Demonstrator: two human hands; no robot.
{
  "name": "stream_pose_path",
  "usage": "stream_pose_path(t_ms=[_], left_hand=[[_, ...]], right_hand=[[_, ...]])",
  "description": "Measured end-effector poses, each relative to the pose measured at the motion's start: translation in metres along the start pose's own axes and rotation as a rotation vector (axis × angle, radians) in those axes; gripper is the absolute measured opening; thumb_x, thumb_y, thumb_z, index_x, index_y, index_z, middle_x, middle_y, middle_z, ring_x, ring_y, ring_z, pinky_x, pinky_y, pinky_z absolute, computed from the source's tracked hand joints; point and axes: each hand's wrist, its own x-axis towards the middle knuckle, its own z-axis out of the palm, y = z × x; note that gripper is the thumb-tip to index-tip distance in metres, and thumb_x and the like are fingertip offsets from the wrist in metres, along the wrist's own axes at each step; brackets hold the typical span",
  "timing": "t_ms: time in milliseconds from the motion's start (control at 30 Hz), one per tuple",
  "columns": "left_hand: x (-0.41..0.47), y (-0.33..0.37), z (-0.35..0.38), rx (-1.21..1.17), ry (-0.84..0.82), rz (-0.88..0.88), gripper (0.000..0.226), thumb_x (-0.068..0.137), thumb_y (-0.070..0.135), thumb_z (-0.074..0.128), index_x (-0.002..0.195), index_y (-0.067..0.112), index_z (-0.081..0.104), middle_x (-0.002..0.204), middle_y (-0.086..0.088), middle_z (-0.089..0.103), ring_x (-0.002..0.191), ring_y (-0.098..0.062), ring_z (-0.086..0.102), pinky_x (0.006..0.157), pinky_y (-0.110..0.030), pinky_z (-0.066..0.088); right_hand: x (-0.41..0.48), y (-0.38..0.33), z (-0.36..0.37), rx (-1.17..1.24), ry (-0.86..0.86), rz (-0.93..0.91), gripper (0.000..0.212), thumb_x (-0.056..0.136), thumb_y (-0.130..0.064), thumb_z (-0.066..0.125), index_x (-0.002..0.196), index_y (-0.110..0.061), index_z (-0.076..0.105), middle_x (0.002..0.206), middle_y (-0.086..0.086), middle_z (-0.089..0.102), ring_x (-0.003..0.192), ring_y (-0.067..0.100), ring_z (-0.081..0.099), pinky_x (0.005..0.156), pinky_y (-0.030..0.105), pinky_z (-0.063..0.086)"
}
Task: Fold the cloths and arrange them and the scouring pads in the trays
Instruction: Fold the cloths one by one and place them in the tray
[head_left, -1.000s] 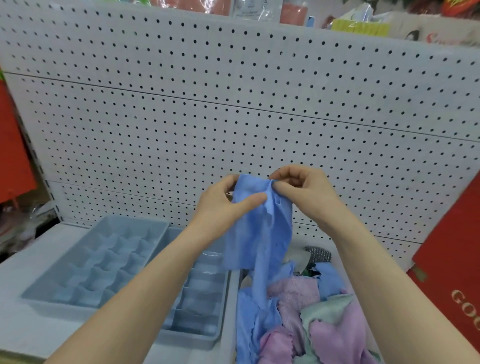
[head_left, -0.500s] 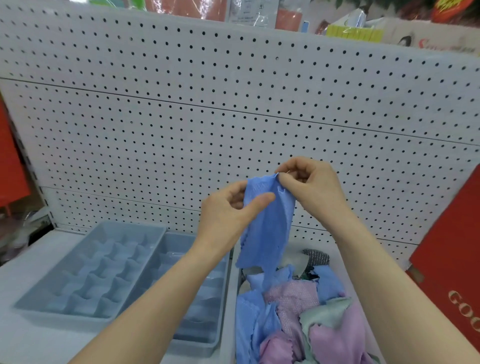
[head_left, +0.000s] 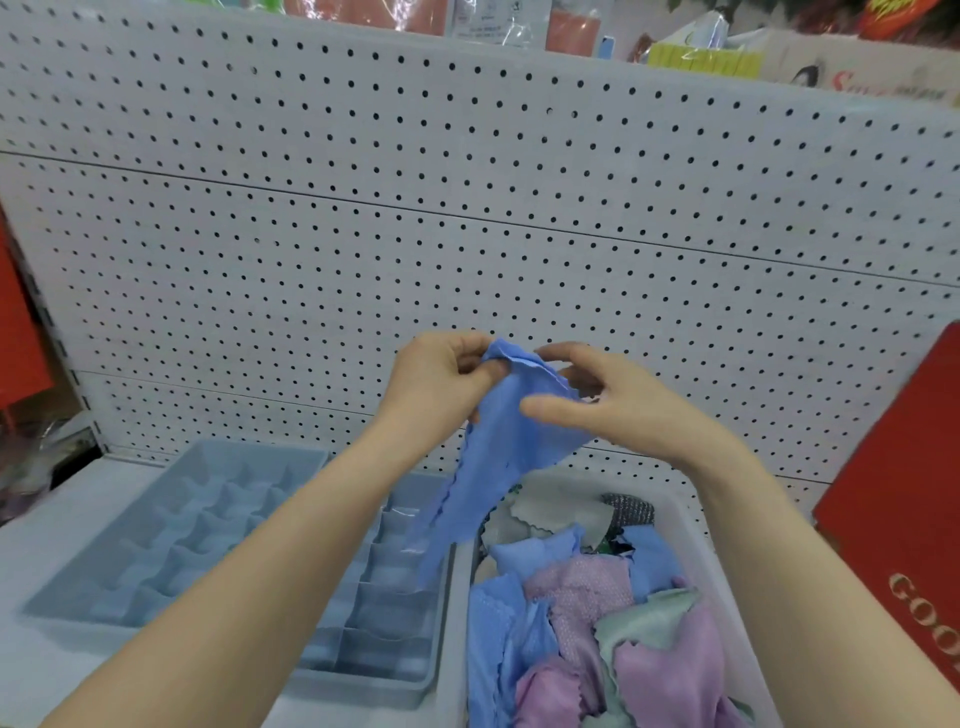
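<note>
I see the blue cloth (head_left: 498, 452) held up in front of the pegboard (head_left: 467, 208), its tail hanging over the right tray (head_left: 384, 613). Left hand (head_left: 441, 389) pinches the top edge. Right hand (head_left: 623, 405) grips it, thumb across the front, fingers behind. Left tray (head_left: 171, 530) sits alongside. Bin (head_left: 691, 525) at right holds a cloth pile (head_left: 587, 597), with a scouring pad (head_left: 626, 506) at the far end.

held cloth (head_left: 498, 457) hangs from the fingers (head_left: 550, 410), pegboard (head_left: 467, 208) behind them, one tray (head_left: 249, 448) beside a second tray (head_left: 363, 691) on the shelf (head_left: 52, 545) below-left of them, bin (head_left: 696, 535) holding loose cloths (head_left: 587, 587) and a scouring pad (head_left: 626, 506) directly below them, box (head_left: 909, 493) farther right.
</note>
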Motion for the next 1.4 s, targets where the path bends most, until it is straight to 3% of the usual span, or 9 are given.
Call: stream_pose_path(t_ms=[100,233,467,667,800,933,1067,1267,1400], left_hand=[[0.004,0.004,-0.007,0.005,-0.01,0.005,0.021,0.09,0.01,0.06,0.087,0.025,0.075,0.076,0.0,0.074,0.059,-0.006,0.057,0.051,-0.02,0.048],[0.005,0.002,-0.017,-0.048,0.032,-0.007,0.019,0.091,0.012,0.06,0.093,0.022,0.075,0.076,-0.001,0.069,0.048,-0.005,0.047,0.047,-0.014,0.041],[0.007,-0.015,-0.009,-0.082,0.152,-0.033,0.003,0.084,0.021,0.074,0.085,0.019,0.076,0.066,0.014,0.067,0.05,0.005,0.05,0.054,-0.01,0.038],[0.008,-0.015,-0.009,0.038,0.122,0.001,0.013,0.076,0.035,0.08,0.082,0.026,0.073,0.077,0.006,0.072,0.066,-0.007,0.061,0.068,-0.023,0.053],[0.009,-0.015,-0.013,0.14,0.113,0.027,0.007,0.077,0.026,0.079,0.077,0.024,0.072,0.071,0.003,0.07,0.061,-0.008,0.055,0.065,-0.029,0.05],[0.009,-0.012,-0.015,-0.035,0.083,-0.049,0.006,0.079,0.017,0.079,0.082,0.018,0.073,0.072,0.005,0.071,0.062,-0.003,0.059,0.063,-0.015,0.049],[0.013,-0.008,-0.008,-0.103,0.072,-0.087,0.007,0.08,0.021,0.077,0.082,0.018,0.071,0.07,0.002,0.066,0.06,-0.008,0.055,0.061,-0.021,0.048],[0.022,0.017,0.008,-0.186,0.053,-0.063,0.007,0.087,0.018,0.07,0.087,0.014,0.064,0.074,-0.003,0.069,0.06,-0.008,0.061,0.054,-0.019,0.048],[0.02,0.025,0.008,-0.312,0.042,-0.059,0.019,0.093,0.023,0.064,0.093,0.005,0.069,0.079,-0.005,0.075,0.072,-0.015,0.072,0.064,-0.023,0.055]], right_hand=[[0.005,0.004,0.005,0.033,0.148,-0.04,0.016,0.082,-0.029,0.073,0.079,-0.017,0.063,0.069,-0.002,0.053,0.063,0.016,0.045,0.06,0.029,0.037],[0.004,0.002,-0.009,0.319,0.251,-0.051,0.024,0.087,-0.02,0.073,0.076,-0.001,0.064,0.068,0.007,0.058,0.064,0.015,0.054,0.062,0.027,0.047],[0.009,-0.005,-0.006,0.241,0.342,-0.1,0.026,0.08,-0.034,0.074,0.078,-0.009,0.068,0.077,0.024,0.061,0.065,0.015,0.048,0.063,0.033,0.038],[0.011,-0.004,0.0,0.295,0.433,-0.088,0.021,0.083,-0.028,0.073,0.079,-0.01,0.063,0.072,0.018,0.062,0.064,0.015,0.049,0.062,0.031,0.04],[0.009,-0.004,-0.005,0.359,0.404,-0.085,0.016,0.086,-0.025,0.073,0.082,-0.011,0.065,0.069,0.013,0.064,0.063,0.013,0.055,0.059,0.027,0.044],[0.007,-0.001,-0.008,0.442,0.384,-0.082,0.012,0.087,-0.02,0.073,0.079,-0.014,0.065,0.064,-0.004,0.066,0.059,0.009,0.057,0.054,0.02,0.046],[0.013,-0.002,0.0,0.26,0.517,-0.089,0.017,0.083,-0.027,0.073,0.075,-0.015,0.063,0.069,-0.001,0.064,0.059,0.013,0.052,0.059,0.034,0.049],[0.017,-0.023,0.011,0.399,0.436,-0.191,0.019,0.089,-0.026,0.07,0.08,-0.01,0.062,0.08,0.011,0.071,0.071,0.026,0.069,0.065,0.039,0.058],[0.016,-0.027,0.012,0.426,0.385,-0.236,0.01,0.09,-0.025,0.069,0.091,-0.015,0.068,0.088,0.0,0.074,0.083,0.014,0.072,0.075,0.03,0.056]])
